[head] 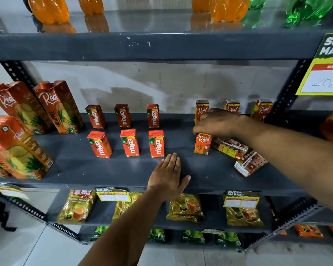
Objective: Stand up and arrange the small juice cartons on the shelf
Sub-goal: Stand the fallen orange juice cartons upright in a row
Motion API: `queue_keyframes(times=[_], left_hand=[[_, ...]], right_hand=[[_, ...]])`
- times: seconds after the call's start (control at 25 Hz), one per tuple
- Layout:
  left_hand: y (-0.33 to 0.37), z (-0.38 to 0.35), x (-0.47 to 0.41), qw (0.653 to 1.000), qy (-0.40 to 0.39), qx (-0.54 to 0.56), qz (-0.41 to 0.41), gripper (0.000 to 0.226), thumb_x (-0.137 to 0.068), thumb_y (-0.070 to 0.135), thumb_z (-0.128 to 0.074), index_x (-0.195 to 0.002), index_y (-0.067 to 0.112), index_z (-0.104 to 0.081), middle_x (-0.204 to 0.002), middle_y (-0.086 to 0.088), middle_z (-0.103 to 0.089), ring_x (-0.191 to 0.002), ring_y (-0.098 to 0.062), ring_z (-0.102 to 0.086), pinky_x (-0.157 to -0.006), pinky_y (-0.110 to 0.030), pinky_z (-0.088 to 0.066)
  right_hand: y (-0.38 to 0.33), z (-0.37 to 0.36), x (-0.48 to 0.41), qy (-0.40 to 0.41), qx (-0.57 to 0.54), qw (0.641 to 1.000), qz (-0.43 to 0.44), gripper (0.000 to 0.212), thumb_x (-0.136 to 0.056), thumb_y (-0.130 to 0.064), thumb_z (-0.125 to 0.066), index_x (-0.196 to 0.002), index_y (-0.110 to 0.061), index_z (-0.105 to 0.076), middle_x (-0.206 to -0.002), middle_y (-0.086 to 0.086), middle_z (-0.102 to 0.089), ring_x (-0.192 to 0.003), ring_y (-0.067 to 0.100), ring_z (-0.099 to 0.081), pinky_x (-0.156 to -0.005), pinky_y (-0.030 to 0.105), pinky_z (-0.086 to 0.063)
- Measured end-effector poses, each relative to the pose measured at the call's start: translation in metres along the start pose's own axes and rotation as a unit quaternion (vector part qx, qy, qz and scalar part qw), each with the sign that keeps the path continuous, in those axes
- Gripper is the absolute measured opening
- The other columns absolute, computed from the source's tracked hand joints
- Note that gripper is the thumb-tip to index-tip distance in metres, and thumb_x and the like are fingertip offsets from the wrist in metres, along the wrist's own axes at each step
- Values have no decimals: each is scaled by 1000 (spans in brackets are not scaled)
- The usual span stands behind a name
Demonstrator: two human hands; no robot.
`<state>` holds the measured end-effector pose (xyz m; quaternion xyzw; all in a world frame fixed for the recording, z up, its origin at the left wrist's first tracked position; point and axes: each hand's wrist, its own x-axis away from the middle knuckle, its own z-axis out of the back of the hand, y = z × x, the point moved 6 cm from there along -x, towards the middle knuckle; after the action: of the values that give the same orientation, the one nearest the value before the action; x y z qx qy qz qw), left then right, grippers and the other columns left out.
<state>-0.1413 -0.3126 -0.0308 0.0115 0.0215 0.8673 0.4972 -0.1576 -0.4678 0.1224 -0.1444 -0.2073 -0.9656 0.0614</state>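
Observation:
On the dark grey shelf [108, 169], several small red Maaza cartons [130, 142] stand upright in two rows. My right hand [217, 122] grips the top of a small orange Real carton [202, 144] that stands upright in the front row. Behind it, three small Real cartons [201, 110] stand at the back, the middle one partly hidden by my hand. Two small cartons lie on their sides to the right, one [230, 147] just beside the held carton and one [250, 163] nearer the front. My left hand [168, 174] rests flat and open on the shelf near its front edge.
Several tall Real pineapple cartons [60, 106] stand at the shelf's left end. Orange and green bottles [229, 8] stand on the shelf above. A yellow price sign [323, 73] hangs at the right upright. Tea packets [186, 208] lie on the shelf below.

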Motion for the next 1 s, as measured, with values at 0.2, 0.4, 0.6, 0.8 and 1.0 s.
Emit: queue_keyframes(times=[0.2, 0.4, 0.6, 0.8, 1.0], left_hand=[[-1, -1, -1, 1000, 0, -6, 0, 83, -90, 64, -3, -150, 7, 0, -161, -10, 5, -147, -23, 8, -113, -33, 9], [-1, -3, -1, 1000, 0, -10, 0, 84, -89, 65, -2, -150, 7, -1, -161, -10, 4, -147, -23, 7, -114, -33, 7], [-1, -4, -2, 1000, -3, -9, 1, 83, -89, 65, -3, -150, 8, 0, -161, -9, 3, -147, -23, 6, -116, -34, 4], [-1, -2, -1, 1000, -3, -4, 1, 84, -89, 65, -3, -150, 8, -2, -162, -10, 2, -147, -23, 5, -116, -34, 4], [-1, -2, -2, 1000, -1, -13, 2, 83, -89, 65, -3, -150, 8, -1, -162, -10, 3, -147, -23, 5, -115, -34, 5]], right_hand=[[40, -21, 11, 49, -169, 974, -147, 85, -80, -4, -68, -149, -22, -23, -148, 9, -41, -123, 27, -47, -90, 34, -44], [67, -94, 42, -110, -282, 898, -320, 68, -74, -40, -77, -128, -9, -50, -120, 12, -60, -101, 27, -57, -86, 39, -50], [52, -131, 43, -102, -334, 865, -360, 65, -61, -34, -86, -114, -13, -55, -85, 3, -57, -76, 21, -58, -68, 31, -48], [63, -125, 44, -50, -313, 879, -357, 54, -65, -23, -82, -113, -16, -57, -95, 7, -61, -85, 25, -60, -76, 36, -52], [75, -84, 43, 51, -61, 972, -220, 45, -78, -24, -70, -121, -28, -57, -125, 6, -56, -113, 32, -49, -90, 43, -44]])
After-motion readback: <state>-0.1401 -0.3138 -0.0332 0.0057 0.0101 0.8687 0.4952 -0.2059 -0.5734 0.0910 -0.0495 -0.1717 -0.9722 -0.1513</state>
